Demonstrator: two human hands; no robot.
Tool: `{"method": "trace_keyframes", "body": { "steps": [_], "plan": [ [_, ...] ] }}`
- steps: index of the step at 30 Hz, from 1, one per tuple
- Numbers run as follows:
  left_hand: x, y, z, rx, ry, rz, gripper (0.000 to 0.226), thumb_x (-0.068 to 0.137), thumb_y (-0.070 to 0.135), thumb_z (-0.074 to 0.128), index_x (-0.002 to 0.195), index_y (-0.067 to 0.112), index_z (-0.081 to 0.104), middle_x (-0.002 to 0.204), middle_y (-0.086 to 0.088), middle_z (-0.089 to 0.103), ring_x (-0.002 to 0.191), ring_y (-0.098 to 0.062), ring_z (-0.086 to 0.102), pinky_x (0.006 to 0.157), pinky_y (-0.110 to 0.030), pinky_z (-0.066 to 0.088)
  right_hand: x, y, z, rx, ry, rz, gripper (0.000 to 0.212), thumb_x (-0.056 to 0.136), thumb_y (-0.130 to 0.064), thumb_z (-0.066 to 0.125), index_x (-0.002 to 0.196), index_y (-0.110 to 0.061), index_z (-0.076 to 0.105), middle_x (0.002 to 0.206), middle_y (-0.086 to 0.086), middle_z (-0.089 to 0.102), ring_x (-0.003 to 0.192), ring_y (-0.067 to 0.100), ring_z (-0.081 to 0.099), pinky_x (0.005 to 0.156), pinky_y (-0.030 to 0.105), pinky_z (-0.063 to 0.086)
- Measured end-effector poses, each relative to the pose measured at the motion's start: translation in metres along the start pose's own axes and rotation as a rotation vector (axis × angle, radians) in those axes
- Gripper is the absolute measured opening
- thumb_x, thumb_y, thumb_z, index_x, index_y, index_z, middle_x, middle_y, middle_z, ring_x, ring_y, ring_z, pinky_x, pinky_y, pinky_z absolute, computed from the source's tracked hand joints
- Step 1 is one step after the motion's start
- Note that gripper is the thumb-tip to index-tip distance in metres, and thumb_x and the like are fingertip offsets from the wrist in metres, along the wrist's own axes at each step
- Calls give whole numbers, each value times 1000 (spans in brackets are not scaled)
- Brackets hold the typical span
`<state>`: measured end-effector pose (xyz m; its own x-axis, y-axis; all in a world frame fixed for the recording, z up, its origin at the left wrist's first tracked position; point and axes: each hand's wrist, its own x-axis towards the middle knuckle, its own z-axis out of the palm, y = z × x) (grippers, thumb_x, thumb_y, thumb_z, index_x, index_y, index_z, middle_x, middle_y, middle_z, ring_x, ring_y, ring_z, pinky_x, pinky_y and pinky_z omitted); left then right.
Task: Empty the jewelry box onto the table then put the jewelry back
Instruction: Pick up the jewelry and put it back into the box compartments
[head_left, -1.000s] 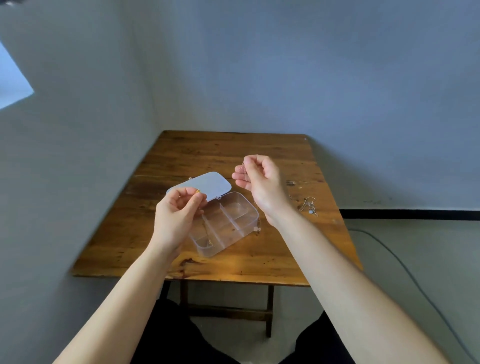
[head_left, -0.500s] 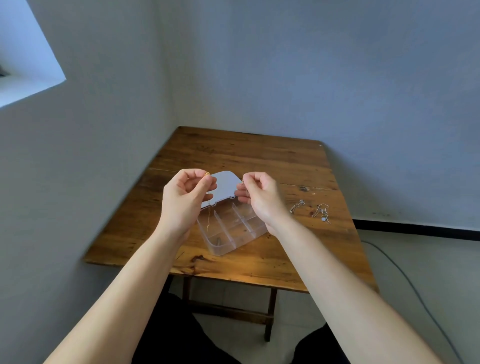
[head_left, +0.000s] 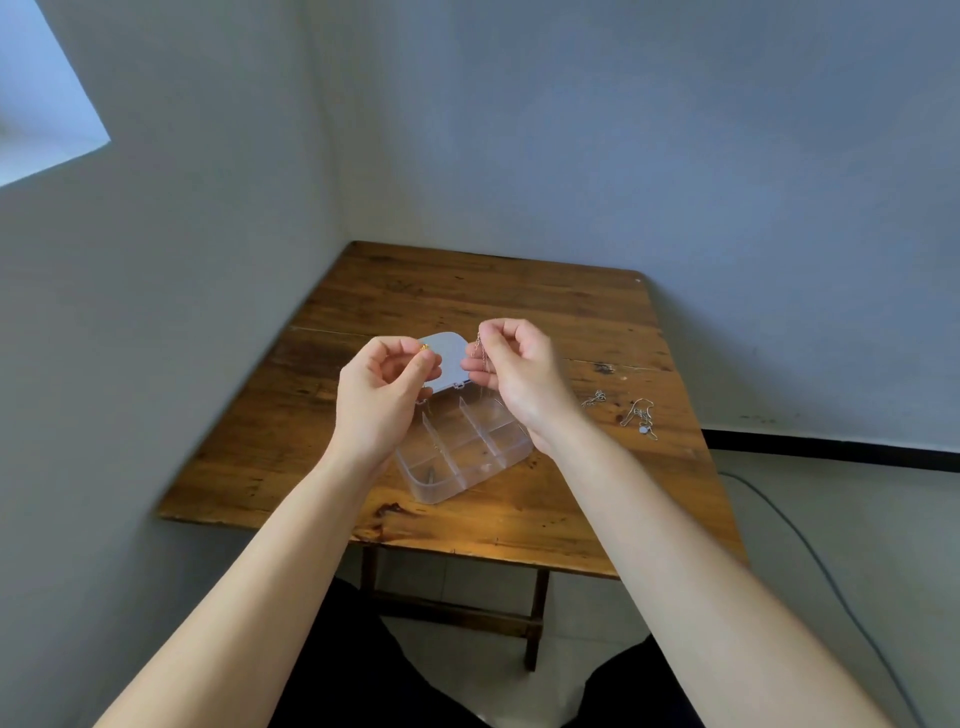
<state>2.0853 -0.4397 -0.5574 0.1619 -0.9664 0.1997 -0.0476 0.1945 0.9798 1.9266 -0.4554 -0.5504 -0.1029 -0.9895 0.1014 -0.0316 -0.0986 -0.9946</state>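
Observation:
A clear plastic jewelry box (head_left: 462, 457) with several compartments lies open on the wooden table (head_left: 467, 301), its lid (head_left: 448, 358) folded back. My left hand (head_left: 382, 395) and my right hand (head_left: 514, 369) are raised above the box, each pinching one end of a thin chain (head_left: 483, 353). A small gold piece (head_left: 424, 347) shows at my left fingertips. The chain's middle is hard to make out against the box. Two silver jewelry pieces (head_left: 594, 399) (head_left: 641, 418) lie on the table to the right.
The table stands in a corner, with walls close at its left and far edges. A cable (head_left: 810, 551) runs across the floor at the right. My knees are under the table's near edge.
Both hands have come closer together above the box and risen a little, with the chain still held. The camera view has shifted slightly.

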Motion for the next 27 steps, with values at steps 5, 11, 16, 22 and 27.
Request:
{"method": "trace_keyframes", "body": {
  "steps": [5,11,16,22,27],
  "plan": [
    [-8,-33,1,198,-30,-104,3,91,19,68,94,20,68,90,-1,74,86,-17,72,76,-35,62,-4,29,-5,-113,-92,202,16,102,-27,56,108,-16,65,97,2,74,85,12,75,79,30,62],
    [-8,-56,-7,553,-167,-141,10,88,17,70,98,18,68,88,0,71,82,-18,68,69,-33,60,-7,54,-12,-399,-176,278,16,101,-24,56,93,-25,70,98,2,74,80,13,74,73,31,63],
    [-5,-54,-6,634,-213,-119,6,88,20,69,93,23,67,85,6,69,77,-13,67,58,-21,53,-8,60,-18,-635,-224,266,26,102,-23,52,118,-20,72,114,-4,66,77,15,72,71,28,62],
    [-1,-49,9,656,-213,-51,5,91,21,66,89,26,65,82,9,67,73,-10,64,54,-16,46,-7,53,-47,-607,-123,173,18,98,-27,57,106,-28,73,100,-11,68,95,12,65,76,27,55],
    [2,-46,51,677,-311,25,3,91,22,64,92,24,67,83,10,68,79,-11,65,68,-29,56,-6,63,-102,-668,-4,172,18,96,-29,58,105,-29,74,97,-15,65,94,7,61,68,20,43]
  ]
}}
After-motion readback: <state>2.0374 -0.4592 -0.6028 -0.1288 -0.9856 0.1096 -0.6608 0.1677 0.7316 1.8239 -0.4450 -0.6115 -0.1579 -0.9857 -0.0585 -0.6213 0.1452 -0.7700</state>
